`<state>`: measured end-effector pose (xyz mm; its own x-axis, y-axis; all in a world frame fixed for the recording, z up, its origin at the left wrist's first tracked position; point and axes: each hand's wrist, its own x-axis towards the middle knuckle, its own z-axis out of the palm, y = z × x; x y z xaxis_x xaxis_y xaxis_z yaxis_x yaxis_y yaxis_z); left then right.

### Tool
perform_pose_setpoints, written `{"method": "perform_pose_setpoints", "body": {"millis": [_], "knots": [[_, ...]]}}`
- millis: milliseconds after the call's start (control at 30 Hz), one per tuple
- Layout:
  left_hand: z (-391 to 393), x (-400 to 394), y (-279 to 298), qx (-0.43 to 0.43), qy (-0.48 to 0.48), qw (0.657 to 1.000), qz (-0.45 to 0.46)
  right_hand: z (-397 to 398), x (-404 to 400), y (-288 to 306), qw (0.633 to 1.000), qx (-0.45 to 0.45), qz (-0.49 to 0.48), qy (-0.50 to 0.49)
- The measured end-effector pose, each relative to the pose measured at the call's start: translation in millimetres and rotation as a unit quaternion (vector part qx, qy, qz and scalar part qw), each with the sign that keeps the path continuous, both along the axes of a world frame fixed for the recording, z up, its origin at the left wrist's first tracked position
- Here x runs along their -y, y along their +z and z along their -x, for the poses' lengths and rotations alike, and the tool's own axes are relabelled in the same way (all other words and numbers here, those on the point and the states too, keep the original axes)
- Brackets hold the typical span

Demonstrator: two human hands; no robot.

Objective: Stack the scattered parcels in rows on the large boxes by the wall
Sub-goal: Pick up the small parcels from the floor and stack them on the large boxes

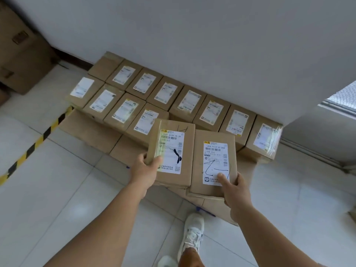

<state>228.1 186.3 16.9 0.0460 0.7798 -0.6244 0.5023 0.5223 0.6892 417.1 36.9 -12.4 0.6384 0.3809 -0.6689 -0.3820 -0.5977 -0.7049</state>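
I've got a parcel in each hand: my left hand [144, 169] has its grip clamped on the near corner of the left parcel [172, 151], my right hand [234, 189] clamped on the near edge of the right parcel [214, 162], both held above the open front spot beside the rows [154, 93] on the large boxes [92, 130]. Risk here: I'm only holding ends, so either could tip forward, slip, or knock the front row crooked as it lands.
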Motion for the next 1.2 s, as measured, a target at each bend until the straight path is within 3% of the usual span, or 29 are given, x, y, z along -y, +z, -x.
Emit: {"method": "perform_pose_setpoints", "body": {"millis": [267, 700, 933, 1200], "knots": [[-33, -55, -77, -0.008, -0.026, 0.998, 0.057, -8, -32, -70, 0.997, -0.049, 0.035, -0.055], [-53, -108, -188, -0.071, 0.041, 0.994, 0.075, -4, -92, -181, 0.992, -0.047, 0.060, -0.103], [-67, -106, -201, -0.084, 0.122, 0.981, 0.127, 15, -108, -204, 0.988, -0.047, 0.057, -0.136], [-71, -107, -215, -0.054, 0.136, 0.976, 0.163, 11, -127, -201, 0.979, -0.017, 0.083, -0.185]]}}
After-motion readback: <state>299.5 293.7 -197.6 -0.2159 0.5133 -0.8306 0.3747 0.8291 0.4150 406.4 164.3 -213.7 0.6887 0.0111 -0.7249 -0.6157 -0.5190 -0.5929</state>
